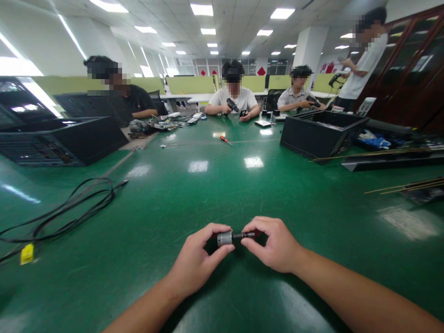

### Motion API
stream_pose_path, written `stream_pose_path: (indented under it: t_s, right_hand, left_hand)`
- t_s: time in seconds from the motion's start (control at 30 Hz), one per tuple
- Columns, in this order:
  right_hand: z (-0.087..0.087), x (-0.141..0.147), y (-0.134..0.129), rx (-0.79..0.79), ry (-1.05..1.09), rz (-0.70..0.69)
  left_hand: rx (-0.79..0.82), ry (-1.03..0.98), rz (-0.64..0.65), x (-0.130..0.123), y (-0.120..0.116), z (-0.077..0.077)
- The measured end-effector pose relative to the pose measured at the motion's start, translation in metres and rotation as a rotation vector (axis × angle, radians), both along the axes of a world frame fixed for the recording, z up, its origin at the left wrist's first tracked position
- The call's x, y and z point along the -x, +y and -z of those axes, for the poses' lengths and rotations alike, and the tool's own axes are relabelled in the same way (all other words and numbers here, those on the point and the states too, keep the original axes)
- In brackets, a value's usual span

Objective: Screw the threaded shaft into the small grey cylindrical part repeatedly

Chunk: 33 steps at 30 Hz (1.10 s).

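A small grey metal cylinder (225, 238) with a dark shaft lies between my two hands, just above the green table (194, 194). My left hand (204, 256) pinches the cylinder between thumb and fingers at its left end. On the right, my right hand (274, 243) has thumb and fingertips closed on a dark reddish, ridged piece (249, 235) at the shaft's end. The shaft and the ridged piece line up with the cylinder, roughly level. Part of the ridged piece is hidden by my right fingers.
Black cables (79, 199) with a yellow tag (27, 254) lie at the left. Black computer cases stand at the left (62, 141) and right (322, 132). A red screwdriver (224, 138) lies farther back. Several people are around the table; some hold drills.
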State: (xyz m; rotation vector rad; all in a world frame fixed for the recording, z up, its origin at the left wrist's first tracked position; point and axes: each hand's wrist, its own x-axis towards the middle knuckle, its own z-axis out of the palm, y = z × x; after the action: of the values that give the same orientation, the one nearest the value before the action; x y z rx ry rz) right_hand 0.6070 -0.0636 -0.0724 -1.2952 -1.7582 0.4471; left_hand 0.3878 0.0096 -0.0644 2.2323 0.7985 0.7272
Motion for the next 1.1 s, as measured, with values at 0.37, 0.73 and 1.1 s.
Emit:
stream_pose_path:
  t_s: [0.37,0.73,1.1]
  right_hand:
    - [0.0002,-0.0012,-0.0006,0.0,-0.001,0.003]
    - [-0.0008,-0.0023,-0.0004,-0.009,0.008,0.005]
    - [-0.0024,-0.0032,-0.0006,0.003,0.018,0.016]
  left_hand:
    - [-0.016,-0.015,-0.01,0.0,0.0003,0.0004]
    - [-0.021,-0.018,-0.017,-0.0002,0.0006,-0.0011]
    - [-0.012,-0.014,-0.022,0.0016,0.0029,0.0001]
